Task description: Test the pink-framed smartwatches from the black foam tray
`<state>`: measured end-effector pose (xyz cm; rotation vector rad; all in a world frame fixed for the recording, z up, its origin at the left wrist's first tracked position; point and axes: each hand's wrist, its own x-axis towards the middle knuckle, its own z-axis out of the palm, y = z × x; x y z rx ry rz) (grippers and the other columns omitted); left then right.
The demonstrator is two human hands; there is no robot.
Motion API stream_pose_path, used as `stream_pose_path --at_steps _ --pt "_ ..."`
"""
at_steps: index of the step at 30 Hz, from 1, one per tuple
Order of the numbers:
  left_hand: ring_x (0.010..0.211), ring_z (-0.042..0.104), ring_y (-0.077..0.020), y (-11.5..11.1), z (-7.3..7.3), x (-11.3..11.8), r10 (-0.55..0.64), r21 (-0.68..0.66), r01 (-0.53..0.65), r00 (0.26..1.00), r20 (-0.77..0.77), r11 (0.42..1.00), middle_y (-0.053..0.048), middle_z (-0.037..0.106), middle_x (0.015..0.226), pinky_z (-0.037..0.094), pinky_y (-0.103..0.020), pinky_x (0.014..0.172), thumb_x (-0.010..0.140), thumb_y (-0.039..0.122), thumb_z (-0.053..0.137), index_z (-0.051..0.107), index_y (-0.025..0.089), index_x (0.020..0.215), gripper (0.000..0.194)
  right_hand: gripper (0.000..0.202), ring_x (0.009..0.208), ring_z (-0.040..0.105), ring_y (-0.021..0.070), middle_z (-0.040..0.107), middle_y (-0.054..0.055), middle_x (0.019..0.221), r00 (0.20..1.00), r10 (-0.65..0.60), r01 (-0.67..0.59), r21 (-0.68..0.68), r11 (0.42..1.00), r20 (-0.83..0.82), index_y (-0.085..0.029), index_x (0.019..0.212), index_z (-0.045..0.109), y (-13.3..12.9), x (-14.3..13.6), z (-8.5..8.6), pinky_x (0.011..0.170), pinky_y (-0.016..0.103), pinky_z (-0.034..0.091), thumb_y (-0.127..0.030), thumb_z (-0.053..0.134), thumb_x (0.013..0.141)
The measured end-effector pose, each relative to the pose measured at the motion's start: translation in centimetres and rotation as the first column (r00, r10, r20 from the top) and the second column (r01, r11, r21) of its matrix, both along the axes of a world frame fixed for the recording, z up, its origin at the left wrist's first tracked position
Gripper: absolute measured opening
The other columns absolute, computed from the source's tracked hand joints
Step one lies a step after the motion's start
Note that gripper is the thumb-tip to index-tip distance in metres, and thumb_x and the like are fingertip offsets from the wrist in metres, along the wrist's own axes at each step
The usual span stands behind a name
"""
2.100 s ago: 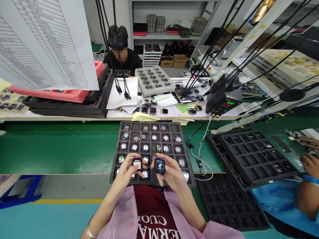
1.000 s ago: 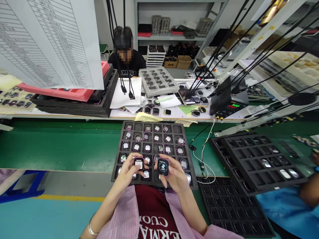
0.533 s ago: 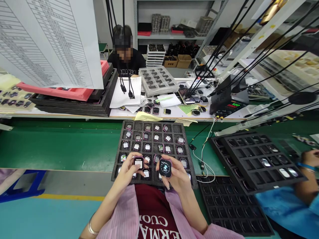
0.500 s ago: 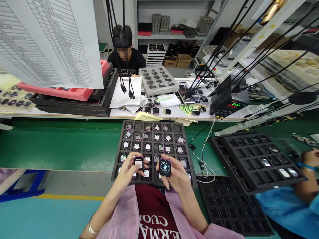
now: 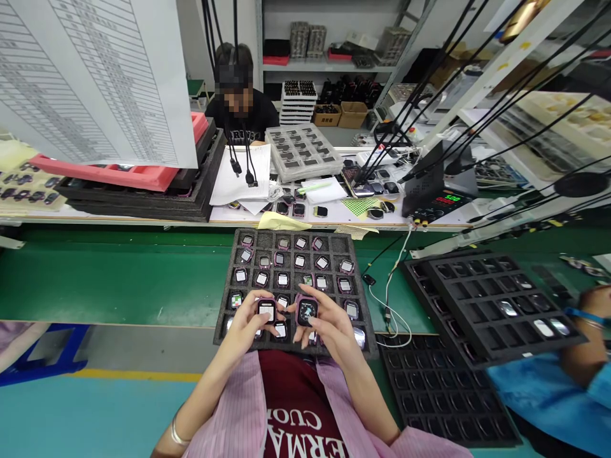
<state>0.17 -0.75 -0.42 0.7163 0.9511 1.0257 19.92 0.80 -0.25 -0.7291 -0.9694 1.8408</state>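
Observation:
My left hand (image 5: 248,321) is closed around a smartwatch case (image 5: 266,310) with a purplish frame; its lit screen shows a white layout, and my thumb lies at its lower edge. In my right hand (image 5: 329,321) is a second smartwatch (image 5: 307,312), with a dark dial face on its screen, gripped by the edges between thumb and fingers. Both are held apart, side by side, over a dark foam tray (image 5: 230,270). Strapless watches with mostly lit screens, such as one watch (image 5: 283,279), sit in the tray's compartments. My hands hide part of its lower rows.
Black trays (image 5: 477,305) of watches overlap on the right, near another person's arm (image 5: 589,337). A white cable (image 5: 389,292) lies beside my tray. Across the bench stand a power supply (image 5: 439,191) and a clear tray (image 5: 305,152); a person (image 5: 243,108) sits behind. Black cables (image 5: 245,146) hang down.
My right hand has turned its watch and brought it slightly left, closer to the other watch. The dial face remains lit. My left hand has barely moved.

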Motion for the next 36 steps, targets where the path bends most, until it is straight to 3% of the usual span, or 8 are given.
stream_pose_path --at_steps 14,21,26,32,36 --pt "0.092 0.066 -0.0235 0.12 0.17 0.15 0.005 -0.014 -0.005 1.000 -0.001 1.000 -0.005 0.064 0.098 0.057 -0.030 0.065 0.082 0.020 0.058 0.052 0.022 0.107 0.025 0.050 0.068 0.072 0.0219 0.069 0.013 0.112 1.000 -0.030 0.030 0.017 0.999 -0.001 -0.025 0.135 0.050 -0.38 -0.25 0.63 0.048 0.026 0.056 -0.020 0.061 0.087" --pt "0.093 0.066 -0.0230 0.12 0.16 0.18 0.008 -0.015 -0.008 1.000 -0.003 1.000 -0.005 0.064 0.100 0.057 -0.030 0.066 0.082 0.019 0.057 0.051 0.021 0.108 0.026 0.048 0.071 0.071 0.0233 0.066 0.013 0.118 0.999 0.019 -0.019 -0.017 1.000 -0.038 -0.026 0.133 0.053 -0.15 -0.06 0.64 0.050 0.031 0.057 -0.028 0.064 0.087" --pt "0.093 0.066 -0.0241 0.07 0.28 0.19 0.000 -0.013 0.000 1.000 -0.005 1.000 -0.007 0.066 0.098 0.056 -0.029 0.065 0.082 0.020 0.056 0.051 0.021 0.108 0.027 0.037 0.056 0.067 0.0176 0.070 0.009 0.106 0.998 -0.029 0.026 -0.063 0.998 -0.053 -0.025 0.119 0.063 -0.18 -0.05 0.42 0.049 0.029 0.055 -0.031 0.070 0.083" --pt "0.094 0.065 -0.0241 0.15 0.31 0.37 -0.012 -0.003 0.012 1.000 -0.006 1.000 -0.007 0.066 0.099 0.057 -0.030 0.065 0.082 0.019 0.056 0.051 0.021 0.108 0.026 0.043 0.047 0.062 0.0141 0.071 0.008 0.099 0.995 0.006 -0.014 -0.080 0.997 -0.098 -0.024 0.124 0.060 -0.10 0.10 0.04 0.043 0.027 0.051 -0.034 0.068 0.083" --pt "0.092 0.065 -0.0235 0.13 0.13 0.32 -0.010 0.000 0.010 1.000 -0.007 1.000 -0.006 0.066 0.097 0.057 -0.030 0.065 0.082 0.018 0.055 0.051 0.021 0.108 0.026 0.039 0.048 0.062 0.0131 0.069 0.010 0.105 0.994 0.012 -0.022 -0.089 0.996 -0.110 -0.025 0.122 0.059 -0.04 0.21 0.05 0.041 0.024 0.048 -0.034 0.065 0.085"
